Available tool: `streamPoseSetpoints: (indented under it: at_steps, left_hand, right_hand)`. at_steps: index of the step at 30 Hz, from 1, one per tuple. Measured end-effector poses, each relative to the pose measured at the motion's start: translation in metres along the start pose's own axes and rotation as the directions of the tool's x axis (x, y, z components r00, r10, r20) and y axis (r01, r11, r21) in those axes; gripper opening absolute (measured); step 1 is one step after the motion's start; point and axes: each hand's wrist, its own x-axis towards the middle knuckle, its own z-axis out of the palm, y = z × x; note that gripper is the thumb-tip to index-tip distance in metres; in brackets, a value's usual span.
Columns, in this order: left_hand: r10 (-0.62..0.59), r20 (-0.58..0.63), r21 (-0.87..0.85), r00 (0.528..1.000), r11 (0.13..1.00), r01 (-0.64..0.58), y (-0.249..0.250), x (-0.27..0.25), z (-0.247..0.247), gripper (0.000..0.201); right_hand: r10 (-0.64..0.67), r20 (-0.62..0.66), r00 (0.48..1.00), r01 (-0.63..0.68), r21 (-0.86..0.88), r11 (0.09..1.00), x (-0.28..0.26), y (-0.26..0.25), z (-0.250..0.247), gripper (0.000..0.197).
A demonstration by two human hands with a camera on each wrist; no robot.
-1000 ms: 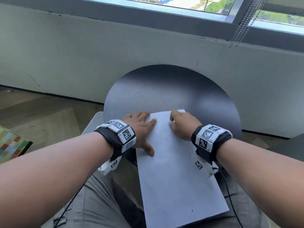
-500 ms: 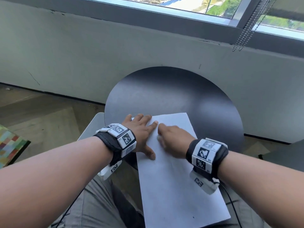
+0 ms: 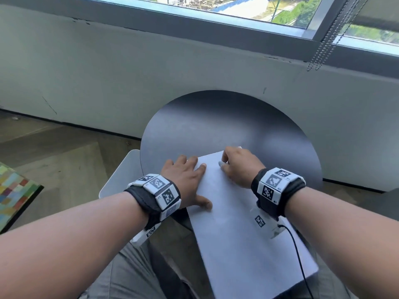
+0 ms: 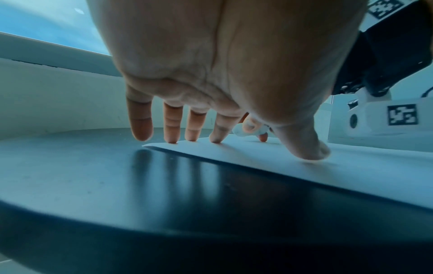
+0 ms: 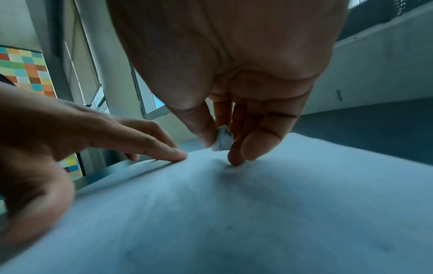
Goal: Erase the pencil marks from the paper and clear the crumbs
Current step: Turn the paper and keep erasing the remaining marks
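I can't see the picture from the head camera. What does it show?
Two hands work on a white sheet of paper on a round black table below a window. The left hand presses flat on the paper's left edge, while the right hand pinches a small white eraser against the paper near its top.

— What carries everything?
— A round, dark, smooth-topped table (image 3: 226, 124) against the pale wall.
— And on it?
— A white rectangular paper sheet (image 3: 244, 240), its near end overhanging the table's near edge.
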Motion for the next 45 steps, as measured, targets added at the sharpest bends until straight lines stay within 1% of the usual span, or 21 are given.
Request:
streamPoseSetpoints:
  at_steps: [4,9,10,12,14,16,19,22,24,27,29,30,33,35,36,39,40,41,42,44,45]
  left_hand:
    - [0.001,-0.020,-0.057,1.000,0.998,-0.003,0.009,-0.009,-0.003,0.083]
    - [0.123,0.003,-0.235,0.992,0.965,-0.119,-0.001,-0.007,-0.007,0.048]
    - [0.111,-0.027,-0.227,0.993,0.967,-0.115,-0.007,-0.004,-0.008,0.053]
    - [0.059,-0.047,-0.157,0.997,0.985,-0.065,-0.020,0.005,-0.007,0.085]
    - [0.015,0.039,-0.108,0.999,0.994,-0.011,-0.029,0.012,-0.005,0.118]
    - [0.009,0.103,-0.098,0.995,0.995,0.001,-0.032,0.018,-0.002,0.134]
    - [0.017,0.090,-0.092,0.996,0.996,-0.009,-0.027,0.024,0.001,0.138]
    - [0.049,0.069,-0.052,0.996,0.998,-0.045,-0.023,0.026,0.003,0.144]
    - [0.075,0.069,-0.019,0.995,0.997,-0.074,-0.023,0.027,0.002,0.146]
    - [0.108,0.077,0.004,0.991,0.994,-0.108,-0.024,0.028,0.002,0.147]
    - [0.117,0.075,0.009,0.990,0.993,-0.118,-0.024,0.028,0.002,0.147]
    - [0.119,0.076,0.009,0.990,0.993,-0.120,-0.024,0.028,0.003,0.148]
    - [0.108,0.091,0.021,0.990,0.994,-0.110,-0.024,0.030,0.001,0.150]
    - [0.101,0.106,0.027,0.989,0.994,-0.104,-0.023,0.029,-0.001,0.151]
    - [0.098,0.113,0.022,0.989,0.995,-0.102,-0.022,0.029,-0.002,0.150]
    - [0.096,0.132,-0.006,0.987,0.995,-0.096,-0.020,0.028,-0.004,0.149]
    - [0.094,0.141,-0.008,0.986,0.996,-0.093,-0.019,0.028,-0.005,0.148]
    - [0.090,0.150,-0.001,0.985,0.996,-0.091,-0.018,0.028,-0.006,0.148]
    - [0.085,0.156,0.013,0.984,0.996,-0.088,-0.017,0.028,-0.008,0.148]
    - [0.071,0.166,0.033,0.983,0.996,-0.078,-0.014,0.030,-0.009,0.149]
    - [0.064,0.176,0.036,0.982,0.997,-0.071,-0.013,0.031,-0.010,0.149]
  right_hand:
    - [-0.017,-0.008,1.000,0.017,0.005,1.000,0.004,0.007,-0.003,0.015]
    - [-0.209,0.031,0.978,0.210,-0.076,0.975,-0.003,0.015,0.002,0.007]
    - [-0.251,0.031,0.968,0.253,-0.087,0.964,-0.004,0.017,0.003,0.006]
    - [-0.318,0.031,0.948,0.319,-0.110,0.941,-0.005,0.021,0.004,0.006]
    - [-0.365,0.032,0.931,0.366,-0.122,0.923,-0.004,0.023,0.003,0.010]
    - [-0.389,0.025,0.921,0.389,-0.108,0.915,-0.001,0.021,0.002,0.009]
    - [-0.364,0.013,0.931,0.363,-0.086,0.928,0.007,0.011,0.002,0.012]
    - [-0.330,0.000,0.944,0.326,-0.151,0.933,0.007,0.001,0.001,0.017]
    - [-0.362,0.040,0.931,0.363,-0.191,0.912,-0.002,-0.005,0.000,0.018]
    - [-0.504,0.196,0.841,0.536,-0.171,0.827,-0.027,-0.013,0.004,0.015]
    - [-0.561,0.236,0.794,0.602,-0.171,0.780,-0.031,-0.015,0.002,0.012]
    - [-0.542,0.219,0.811,0.579,-0.170,0.798,-0.025,-0.015,0.000,0.013]
    - [-0.361,0.090,0.928,0.372,-0.233,0.898,0.004,-0.012,-0.009,0.020]
    - [-0.325,0.040,0.945,0.323,-0.276,0.905,0.010,-0.009,-0.008,0.019]
    - [-0.361,0.061,0.930,0.364,-0.262,0.894,0.003,-0.010,-0.004,0.014]
    - [-0.542,0.232,0.808,0.581,-0.154,0.799,-0.033,-0.015,0.003,0.010]
    - [-0.554,0.277,0.785,0.607,-0.166,0.777,-0.037,-0.013,0.003,0.008]
    - [-0.539,0.289,0.791,0.598,-0.187,0.779,-0.035,-0.008,0.002,0.010]
    - [-0.502,0.260,0.825,0.554,-0.201,0.808,-0.029,-0.004,-0.001,0.014]
    - [-0.375,0.130,0.918,0.396,-0.253,0.882,-0.013,0.006,-0.009,0.021]
    - [-0.324,0.079,0.943,0.333,-0.271,0.903,-0.008,0.009,-0.010,0.022]
